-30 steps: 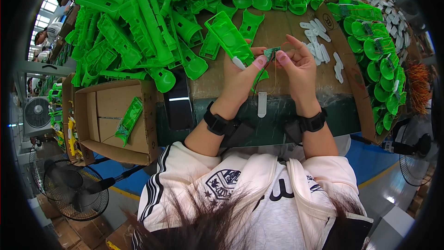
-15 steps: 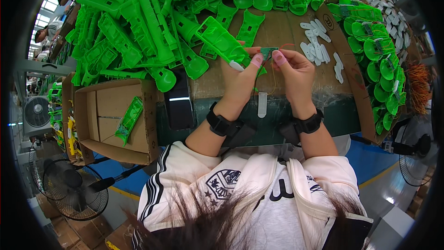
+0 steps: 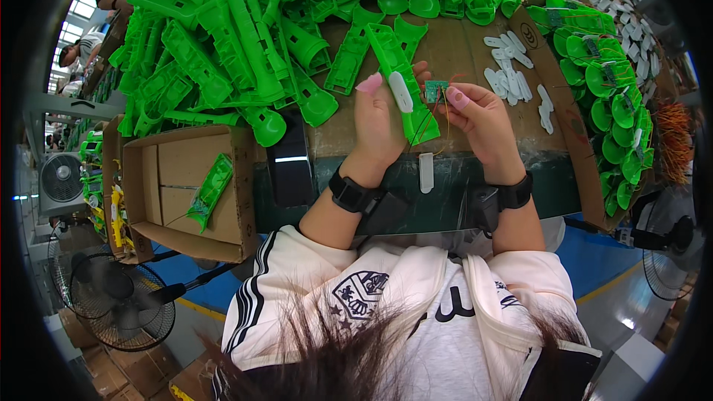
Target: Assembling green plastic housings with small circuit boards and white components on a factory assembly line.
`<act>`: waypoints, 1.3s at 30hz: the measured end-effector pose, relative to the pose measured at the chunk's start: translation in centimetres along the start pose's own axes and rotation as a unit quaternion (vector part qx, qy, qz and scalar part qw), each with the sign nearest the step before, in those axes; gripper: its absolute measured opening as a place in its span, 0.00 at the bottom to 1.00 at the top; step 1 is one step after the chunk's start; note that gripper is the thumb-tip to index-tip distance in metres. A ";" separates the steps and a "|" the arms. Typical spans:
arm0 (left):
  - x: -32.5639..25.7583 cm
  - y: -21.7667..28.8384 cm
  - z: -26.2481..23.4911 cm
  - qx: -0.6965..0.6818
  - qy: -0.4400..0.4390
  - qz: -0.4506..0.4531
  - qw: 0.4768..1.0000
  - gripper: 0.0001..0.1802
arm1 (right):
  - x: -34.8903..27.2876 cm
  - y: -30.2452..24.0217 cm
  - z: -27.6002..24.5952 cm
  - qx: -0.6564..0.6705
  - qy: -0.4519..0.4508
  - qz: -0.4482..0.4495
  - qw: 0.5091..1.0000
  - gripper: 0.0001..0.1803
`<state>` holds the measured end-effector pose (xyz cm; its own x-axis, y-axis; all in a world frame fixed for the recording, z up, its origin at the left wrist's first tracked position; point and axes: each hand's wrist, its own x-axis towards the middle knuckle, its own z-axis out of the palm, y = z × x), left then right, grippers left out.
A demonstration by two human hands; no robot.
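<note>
your right hand (image 3: 486, 125) pinches the circuit board (image 3: 434, 90) just right of the green housing (image 3: 388, 50), its long axis slanting away and leftward, held by your left hand (image 3: 377, 128), thumb lifted, other fingers mostly hidden.

The shell (image 3: 383, 44) is bright green, the strip (image 3: 400, 92) against it white, the circuit board (image 3: 435, 89) a deeper green. Plain bright green again for the parts (image 3: 215, 44) toward the table's far left corner — white for the tabs (image 3: 512, 59) toward its far right. The table (image 3: 520, 187) shows dark green along its near edge; the phone (image 3: 290, 171) is black, the jacket (image 3: 286, 282) cream — its sleeve striped black.
</note>
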<state>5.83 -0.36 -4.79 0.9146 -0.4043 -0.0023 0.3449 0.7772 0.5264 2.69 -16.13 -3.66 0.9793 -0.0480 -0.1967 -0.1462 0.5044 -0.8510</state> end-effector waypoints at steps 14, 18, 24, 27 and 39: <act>0.1 -0.4 0.6 0.116 -0.008 0.065 0.991 0.31 | -0.4 -0.1 0.5 -0.074 -0.066 0.000 0.995 0.11; -0.2 -0.6 1.6 0.169 -0.016 0.063 0.983 0.28 | -0.6 0.0 0.8 -0.057 -0.057 -0.007 0.997 0.11; -0.3 -0.8 1.8 0.180 -0.009 0.082 0.980 0.26 | -0.6 0.2 1.2 -0.087 -0.048 -0.071 0.993 0.09; -0.4 -0.9 1.7 0.174 -0.013 0.088 0.981 0.25 | -0.6 0.2 1.6 -0.090 -0.046 -0.084 0.991 0.07; -0.3 -1.6 1.3 0.267 -0.042 0.170 0.948 0.35 | -0.2 0.0 1.4 -0.187 -0.070 -0.165 0.966 0.08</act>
<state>4.68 -2.09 -4.53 0.9260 -0.2287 0.3004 -0.1433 0.5232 0.8401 2.65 -14.92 -2.93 0.9869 -0.0230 0.1599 0.1616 0.1327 -0.9779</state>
